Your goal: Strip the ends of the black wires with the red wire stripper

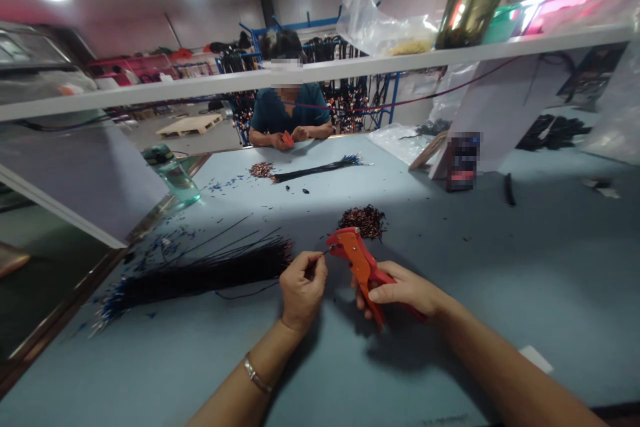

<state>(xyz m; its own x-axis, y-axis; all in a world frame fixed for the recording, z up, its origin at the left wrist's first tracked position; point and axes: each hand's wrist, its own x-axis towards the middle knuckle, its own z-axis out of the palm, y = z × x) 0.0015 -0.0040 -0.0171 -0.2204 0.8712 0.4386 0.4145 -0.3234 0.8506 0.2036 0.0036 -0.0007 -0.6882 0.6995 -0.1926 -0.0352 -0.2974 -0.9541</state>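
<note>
My right hand [395, 290] is wrapped round the handles of an orange and red wire stripper [357, 257], its jaws pointing up and to the left. Between thumb and fingertips, my left hand [304, 287] pinches a thin dark wire [327, 252] whose end reaches the stripper's jaws. A large bundle of black wires [200, 277] lies on the table left of my left hand, with blue and bare ends at its far left. Just beyond the stripper sits a heap of small copper-and-black scraps [363, 220].
Across the table [500, 293], a co-worker [290, 107] holds a red tool near a smaller wire bundle [317, 168] and a scrap pile [261, 169]. A green bottle [181, 181] stands at left, a phone [463, 161] at right. A white shelf [190, 88] crosses above.
</note>
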